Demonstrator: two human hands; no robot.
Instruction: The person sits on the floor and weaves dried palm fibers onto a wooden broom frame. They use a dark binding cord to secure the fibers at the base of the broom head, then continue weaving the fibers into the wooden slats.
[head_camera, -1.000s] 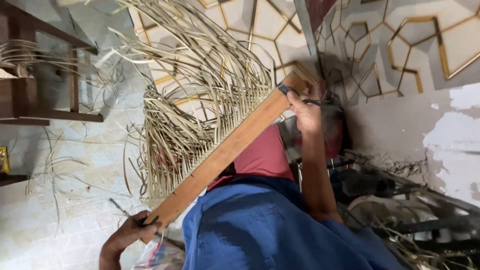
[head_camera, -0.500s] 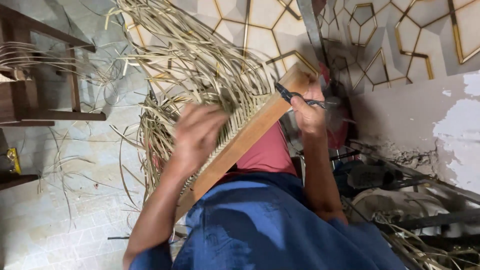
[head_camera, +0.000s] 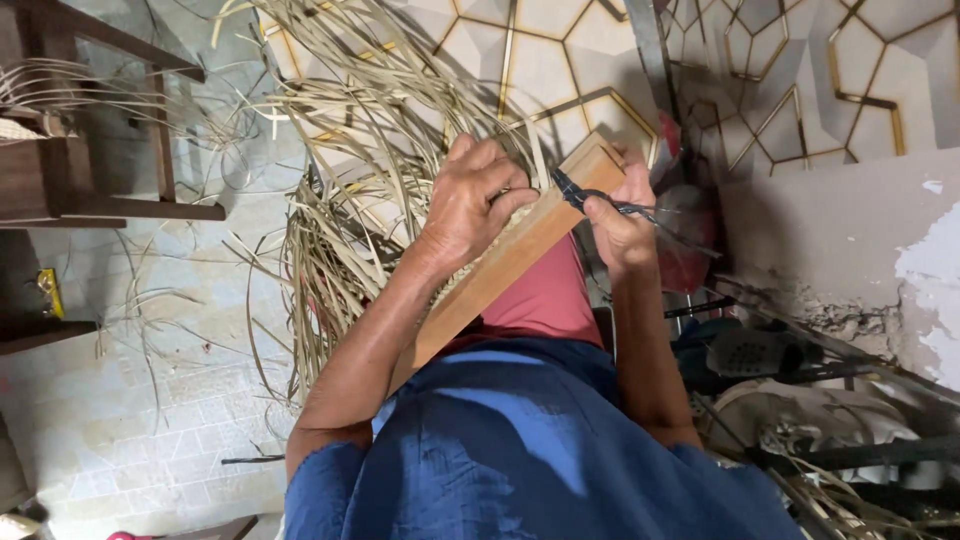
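A long wooden frame (head_camera: 520, 250) rests slanted across my lap, with many loose cane strips (head_camera: 350, 150) hanging from it to the left. My left hand (head_camera: 470, 200) lies on the frame's upper part, fingers curled around cane strips at its edge. My right hand (head_camera: 620, 225) sits at the frame's top end and grips a thin dark-handled tool (head_camera: 600, 200), its tip against the wood. I wear a blue shirt and red shorts.
A dark wooden chair frame (head_camera: 90, 180) with more cane stands at the left on a tiled floor. A wall with gold hexagon lines rises ahead. Dark clutter and tools (head_camera: 760, 360) lie at the right below a peeling wall.
My left hand has moved from the frame's lower end up to its top, onto the cane strips. The right hand stays at the top with the tool.
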